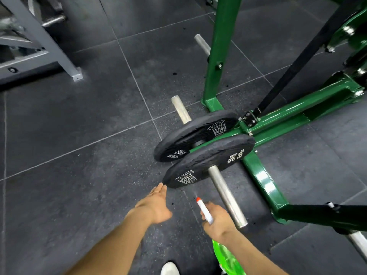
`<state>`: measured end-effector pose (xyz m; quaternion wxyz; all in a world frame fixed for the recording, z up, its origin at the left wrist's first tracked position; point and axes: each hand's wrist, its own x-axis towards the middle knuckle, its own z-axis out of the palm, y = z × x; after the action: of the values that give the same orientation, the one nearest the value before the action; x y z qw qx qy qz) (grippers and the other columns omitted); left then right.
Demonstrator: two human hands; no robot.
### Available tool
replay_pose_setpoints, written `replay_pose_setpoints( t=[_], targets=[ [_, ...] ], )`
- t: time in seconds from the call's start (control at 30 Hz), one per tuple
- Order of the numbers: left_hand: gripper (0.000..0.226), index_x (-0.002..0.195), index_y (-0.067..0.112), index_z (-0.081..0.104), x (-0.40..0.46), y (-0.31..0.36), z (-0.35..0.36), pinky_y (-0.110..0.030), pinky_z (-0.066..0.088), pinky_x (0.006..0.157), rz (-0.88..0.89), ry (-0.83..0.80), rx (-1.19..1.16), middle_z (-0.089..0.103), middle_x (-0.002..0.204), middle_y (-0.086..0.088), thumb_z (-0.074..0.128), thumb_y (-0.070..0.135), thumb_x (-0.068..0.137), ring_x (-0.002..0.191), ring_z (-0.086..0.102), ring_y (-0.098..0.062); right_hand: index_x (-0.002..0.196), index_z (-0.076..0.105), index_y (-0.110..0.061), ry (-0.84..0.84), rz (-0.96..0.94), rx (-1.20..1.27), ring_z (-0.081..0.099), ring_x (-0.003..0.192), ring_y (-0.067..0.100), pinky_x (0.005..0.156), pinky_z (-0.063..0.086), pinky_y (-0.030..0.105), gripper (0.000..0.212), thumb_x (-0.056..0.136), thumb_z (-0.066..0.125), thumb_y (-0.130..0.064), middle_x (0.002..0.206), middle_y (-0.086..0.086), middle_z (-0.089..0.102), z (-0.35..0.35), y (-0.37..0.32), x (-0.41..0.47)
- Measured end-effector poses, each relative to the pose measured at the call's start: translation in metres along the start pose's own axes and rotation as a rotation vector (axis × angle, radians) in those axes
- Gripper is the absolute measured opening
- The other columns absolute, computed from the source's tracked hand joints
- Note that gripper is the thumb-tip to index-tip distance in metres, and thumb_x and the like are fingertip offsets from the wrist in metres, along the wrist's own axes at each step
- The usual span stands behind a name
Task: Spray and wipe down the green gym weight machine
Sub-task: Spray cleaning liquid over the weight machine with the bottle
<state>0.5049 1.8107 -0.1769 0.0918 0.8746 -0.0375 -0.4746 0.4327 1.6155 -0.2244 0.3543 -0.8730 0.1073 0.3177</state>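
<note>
The green weight machine [264,181] fills the right side, with an upright post and low floor rails. Two black weight plates [208,159] sit on its silver pegs [226,193]; the near plate looks wet with droplets. My right hand [216,219] grips a spray bottle [226,257] with a bright green body and a white, red-tipped nozzle pointing towards the near plate. My left hand [156,203] is empty and reaches forward with fingers extended, its tips just short of the near plate's lower edge. No cloth shows.
Dark rubber floor tiles [89,155] spread across the left and middle. A grey machine frame [49,44] stands at the top left. A black padded arm [327,215] juts out low on the right. A white shoe tip [169,268] shows at the bottom.
</note>
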Motion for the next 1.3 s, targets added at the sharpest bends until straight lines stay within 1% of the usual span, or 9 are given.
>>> replay_pose_setpoints(
  t=[0.13, 0.27, 0.47, 0.6, 0.73, 0.93, 1.13, 1.2, 1.3],
  targets=[
    [0.085, 0.154, 0.013, -0.003, 0.0, -0.008, -0.007, -0.027, 0.008, 0.12, 0.018, 0.018, -0.007, -0.011, 0.162, 0.001, 0.052, 0.03, 0.093, 0.149, -0.001, -0.013, 0.11, 0.055, -0.011, -0.037, 0.03, -0.073, 0.057, 0.109, 0.027, 0.09, 0.038, 0.025, 0.028, 0.083, 0.055, -0.01, 0.114, 0.007, 0.062, 0.02, -0.014, -0.003],
    [0.081, 0.154, 0.013, -0.004, -0.003, -0.014, -0.009, -0.026, 0.006, 0.12, 0.051, 0.03, 0.005, -0.01, 0.162, 0.001, 0.05, 0.027, 0.095, 0.149, -0.002, -0.013, 0.092, 0.045, -0.019, 0.022, 0.032, -0.006, 0.055, 0.09, 0.022, 0.084, 0.039, 0.026, 0.021, 0.078, 0.053, -0.005, 0.096, 0.002, 0.058, 0.029, -0.018, -0.007],
    [0.075, 0.154, 0.011, -0.004, 0.005, -0.019, -0.009, -0.024, 0.003, 0.119, 0.073, 0.071, 0.028, -0.009, 0.162, 0.0, 0.045, 0.018, 0.097, 0.149, -0.004, -0.015, 0.099, 0.048, -0.017, 0.078, 0.205, -0.06, 0.058, 0.111, 0.027, 0.085, 0.039, 0.026, 0.016, 0.085, 0.055, -0.014, 0.114, 0.007, 0.063, 0.028, -0.012, -0.013],
    [0.076, 0.154, 0.013, -0.003, 0.013, -0.015, -0.013, -0.028, 0.005, 0.121, 0.076, 0.092, 0.043, -0.01, 0.162, 0.002, 0.046, 0.016, 0.096, 0.149, -0.005, -0.014, 0.096, 0.043, -0.017, 0.057, 0.243, -0.028, 0.056, 0.113, 0.026, 0.086, 0.037, 0.023, 0.016, 0.085, 0.052, -0.01, 0.097, 0.0, 0.055, 0.022, -0.003, -0.017],
    [0.076, 0.154, 0.015, -0.001, 0.021, 0.003, -0.016, -0.041, 0.016, 0.12, 0.075, 0.164, 0.105, -0.011, 0.162, 0.003, 0.046, 0.014, 0.095, 0.149, -0.009, -0.017, 0.077, 0.041, -0.022, 0.122, 0.272, 0.089, 0.061, 0.1, 0.028, 0.078, 0.039, 0.026, 0.022, 0.079, 0.052, -0.003, 0.09, 0.001, 0.056, 0.019, 0.01, -0.023],
    [0.083, 0.154, 0.016, -0.008, 0.032, 0.045, -0.031, -0.04, 0.016, 0.12, 0.137, 0.271, 0.096, -0.018, 0.16, 0.003, 0.047, 0.009, 0.092, 0.148, -0.01, -0.016, 0.09, 0.06, -0.01, 0.287, 0.274, 0.341, 0.06, 0.089, 0.03, 0.079, 0.043, 0.031, 0.021, 0.075, 0.054, 0.002, 0.089, 0.008, 0.064, -0.001, 0.021, -0.012],
    [0.083, 0.153, 0.017, -0.011, 0.04, 0.08, -0.044, -0.039, 0.015, 0.12, 0.202, 0.256, 0.129, -0.023, 0.159, 0.005, 0.046, 0.007, 0.093, 0.148, -0.01, -0.013, 0.074, 0.052, -0.02, 0.571, 0.179, 0.604, 0.048, 0.064, 0.018, 0.062, 0.04, 0.023, 0.015, 0.059, 0.049, -0.018, 0.068, -0.004, 0.053, -0.046, 0.016, -0.009],
    [0.083, 0.153, 0.016, -0.011, 0.042, 0.087, -0.05, -0.039, 0.016, 0.12, 0.206, 0.242, 0.143, -0.023, 0.158, 0.005, 0.047, 0.01, 0.094, 0.148, -0.01, -0.013, 0.071, 0.052, -0.019, 0.59, 0.176, 0.625, 0.049, 0.063, 0.017, 0.061, 0.039, 0.02, 0.009, 0.068, 0.056, -0.012, 0.068, -0.001, 0.054, -0.063, 0.013, -0.003],
    [0.084, 0.153, 0.016, -0.011, 0.043, 0.093, -0.055, -0.039, 0.02, 0.119, 0.195, 0.227, 0.154, -0.023, 0.158, 0.006, 0.048, 0.012, 0.094, 0.149, -0.007, -0.013, 0.073, 0.054, -0.015, 0.584, 0.172, 0.575, 0.051, 0.07, 0.022, 0.067, 0.041, 0.03, 0.023, 0.077, 0.058, 0.007, 0.072, 0.002, 0.056, -0.075, 0.017, 0.006]
  ],
)
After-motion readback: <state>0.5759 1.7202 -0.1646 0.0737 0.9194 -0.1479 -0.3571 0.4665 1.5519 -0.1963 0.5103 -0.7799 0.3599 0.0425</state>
